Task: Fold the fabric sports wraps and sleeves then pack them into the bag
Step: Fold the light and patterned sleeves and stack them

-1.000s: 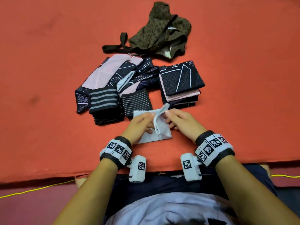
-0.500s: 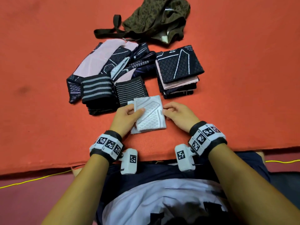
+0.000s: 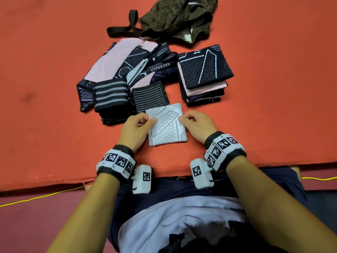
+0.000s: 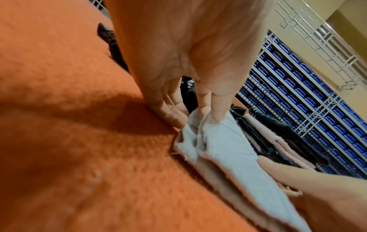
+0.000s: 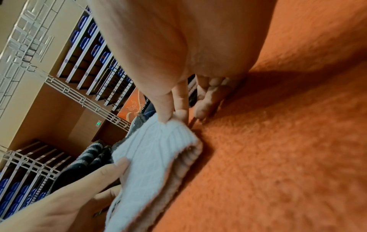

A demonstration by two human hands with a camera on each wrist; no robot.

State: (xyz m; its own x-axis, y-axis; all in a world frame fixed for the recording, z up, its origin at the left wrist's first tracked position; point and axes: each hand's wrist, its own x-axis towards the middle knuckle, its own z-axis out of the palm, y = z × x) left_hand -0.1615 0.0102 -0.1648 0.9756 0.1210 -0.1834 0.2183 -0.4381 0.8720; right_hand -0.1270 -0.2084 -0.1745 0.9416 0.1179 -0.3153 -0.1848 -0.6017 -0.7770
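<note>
Both hands, left hand [image 3: 135, 129] and right hand [image 3: 196, 125], pinch the folded white sleeve [image 3: 166, 126]; square its edges before lifting toward the far stack [image 3: 204, 75].

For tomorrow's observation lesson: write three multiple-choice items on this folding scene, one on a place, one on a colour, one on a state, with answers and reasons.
1. Where does the olive patterned fabric bag lie?
A. beyond the piles
B. on the lap
C. under the hands

2. What colour is the folded knit sleeve between the hands?
A. black
B. pale grey
C. pink

3. What are the left hand and right hand doing to it?
A. hovering above
B. pinching its side edges
C. lifting it high

Answers: 1 A, it lies at the far end; 2 B, light knit; 3 B, thumbs and fingers clamp both edges.
</note>
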